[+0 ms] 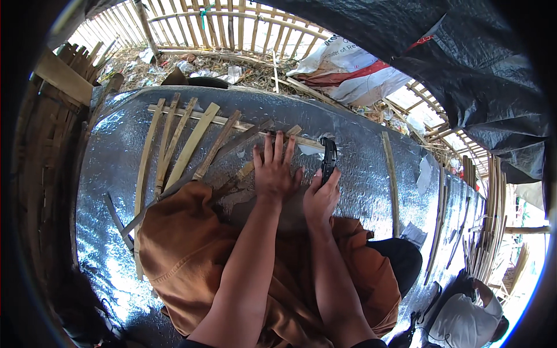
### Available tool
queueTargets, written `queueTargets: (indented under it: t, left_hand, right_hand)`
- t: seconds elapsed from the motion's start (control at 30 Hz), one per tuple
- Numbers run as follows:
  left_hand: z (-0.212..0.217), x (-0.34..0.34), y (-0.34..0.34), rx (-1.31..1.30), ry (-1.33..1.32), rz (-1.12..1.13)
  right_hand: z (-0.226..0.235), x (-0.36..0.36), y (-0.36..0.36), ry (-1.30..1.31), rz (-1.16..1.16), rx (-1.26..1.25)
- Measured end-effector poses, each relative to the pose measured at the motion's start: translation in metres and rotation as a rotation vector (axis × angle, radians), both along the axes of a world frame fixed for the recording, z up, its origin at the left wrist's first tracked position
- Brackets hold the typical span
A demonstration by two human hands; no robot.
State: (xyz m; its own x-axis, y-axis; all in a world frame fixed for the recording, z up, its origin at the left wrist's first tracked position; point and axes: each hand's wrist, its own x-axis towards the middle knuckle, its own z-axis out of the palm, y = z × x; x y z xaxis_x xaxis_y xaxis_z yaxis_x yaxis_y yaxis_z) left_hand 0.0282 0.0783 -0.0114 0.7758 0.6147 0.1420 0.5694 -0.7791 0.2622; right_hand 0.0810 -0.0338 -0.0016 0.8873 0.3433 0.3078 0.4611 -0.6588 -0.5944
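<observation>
My left hand [277, 172] lies with its fingers spread, the fingertips resting on a long crosswise bamboo strip [246, 125]. Several bamboo slats [197, 134] fan out to its left, their far ends meeting that strip. My right hand [322, 197] is closed around a black stapler-like hand tool [329, 162], held upright. The tool's head touches or hovers just beside the right end of the crosswise strip; which of these cannot be told. A short slat [246, 170] sits beside my left wrist, partly hidden.
A shiny silver-grey sheet [360, 197] covers the ground. Another bamboo strip [391, 174] lies at the right. A bamboo fence [232, 29] and a white sack [342, 69] stand beyond. Dark plastic [487, 64] hangs overhead. Another person [467, 319] is at the lower right.
</observation>
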Motion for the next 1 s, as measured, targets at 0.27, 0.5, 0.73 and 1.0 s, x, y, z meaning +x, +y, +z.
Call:
queueTargets:
  t: [0.27,0.5,0.73,1.0]
  left_hand:
    - [0.0,-0.001,0.003,-0.02,0.024,-0.002]
    - [0.003,0.003,0.001,-0.009,0.013,-0.009]
    - [0.001,0.001,-0.001,-0.03,-0.006,-0.015]
    - [0.002,-0.001,0.002,-0.017,0.037,-0.003]
  right_hand:
    - [0.006,-0.001,0.004,-0.06,0.024,-0.117]
    - [0.009,0.001,0.005,0.015,-0.026,-0.109]
    - [-0.001,0.0,0.001,-0.063,-0.036,-0.159]
    - [-0.004,-0.005,-0.006,-0.036,-0.066,-0.089]
